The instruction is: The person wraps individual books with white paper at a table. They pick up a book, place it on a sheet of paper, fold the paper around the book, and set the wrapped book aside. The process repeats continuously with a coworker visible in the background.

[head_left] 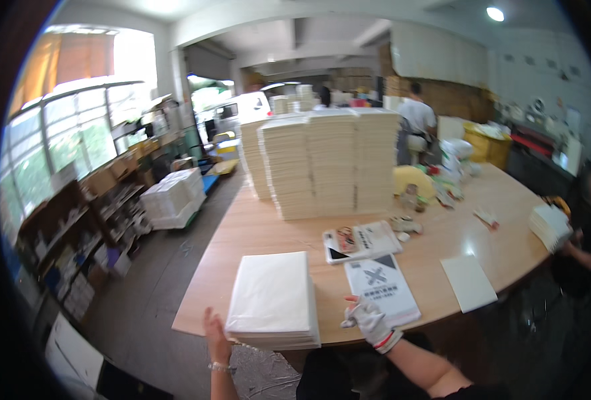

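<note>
White paper makes up the stack of sheets [273,301] that lies at the near edge of the wooden table [255,227], a thick, squared-off pile with a plain blank top and thin layered edges showing along its front and right side. The left hand [215,335], bare with a bracelet at the wrist, rests against the stack's lower left corner with the palm turned toward the paper; it presses flat and open rather than gripping. Just right of the stack, the right hand [369,320] wears a white work glove with a red-trimmed cuff, and its fingers curl onto the near end of a printed booklet [383,287], white with a grey cross mark on its cover; whether it pinches the cover or only presses on it cannot be told.

Beyond the stack, farther across the table, lies a second booklet [361,241] with a coloured cover picture. To the right of the stack, past the printed booklet, a single blank white sheet [468,283] sits near the table edge. Well behind the stack, tall piles of cream paper [322,163] stand in rows at the middle of the table. At the far right of the table another person [585,233] holds a small bundle of white sheets [550,227].
</note>
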`<action>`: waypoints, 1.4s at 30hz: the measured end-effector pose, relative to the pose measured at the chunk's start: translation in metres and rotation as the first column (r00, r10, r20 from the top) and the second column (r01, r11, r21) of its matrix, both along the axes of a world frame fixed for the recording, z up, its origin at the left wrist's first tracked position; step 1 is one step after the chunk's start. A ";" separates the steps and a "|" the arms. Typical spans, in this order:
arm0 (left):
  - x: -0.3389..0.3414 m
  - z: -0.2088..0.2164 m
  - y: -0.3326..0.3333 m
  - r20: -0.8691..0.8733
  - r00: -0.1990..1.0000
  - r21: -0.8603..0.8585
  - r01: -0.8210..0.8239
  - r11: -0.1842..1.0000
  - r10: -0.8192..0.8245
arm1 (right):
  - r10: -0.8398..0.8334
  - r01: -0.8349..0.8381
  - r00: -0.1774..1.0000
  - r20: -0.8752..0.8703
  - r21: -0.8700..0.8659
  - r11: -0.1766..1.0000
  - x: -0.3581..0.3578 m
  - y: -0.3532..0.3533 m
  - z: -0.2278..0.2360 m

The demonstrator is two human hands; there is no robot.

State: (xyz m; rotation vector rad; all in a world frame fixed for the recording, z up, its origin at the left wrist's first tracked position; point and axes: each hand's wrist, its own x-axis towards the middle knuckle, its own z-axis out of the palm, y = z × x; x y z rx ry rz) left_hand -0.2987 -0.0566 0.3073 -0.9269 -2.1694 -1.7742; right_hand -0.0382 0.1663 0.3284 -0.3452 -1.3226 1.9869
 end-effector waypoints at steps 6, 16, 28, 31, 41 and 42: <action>0.095 0.028 -0.027 -0.106 0.992 0.408 0.107 0.907 -0.069 | -0.793 0.771 0.585 0.171 -0.420 0.479 0.144 0.073 -0.090; 0.201 -0.030 0.137 0.184 0.670 -0.471 0.702 0.534 -0.719 | -0.781 0.688 0.602 0.165 -0.603 0.403 0.315 0.204 -0.177; 0.211 -0.106 0.287 -0.429 0.531 -0.878 -0.056 0.475 -0.731 | -0.783 0.861 0.464 0.414 -0.004 0.508 0.351 0.211 -0.129; 0.203 -0.116 0.296 -0.387 0.617 -0.864 0.018 0.503 -0.686 | -0.742 0.788 0.615 0.265 -0.200 0.582 0.359 0.174 -0.124; 0.170 -0.114 0.284 -0.308 0.676 -0.652 0.363 0.666 -0.669 | -0.351 0.413 0.906 0.237 -0.310 0.857 0.275 0.023 -0.063; 0.171 -0.115 0.280 -0.370 0.718 -0.595 0.305 0.744 -0.590 | -0.366 0.431 0.900 0.235 -0.360 0.828 0.270 0.022 -0.064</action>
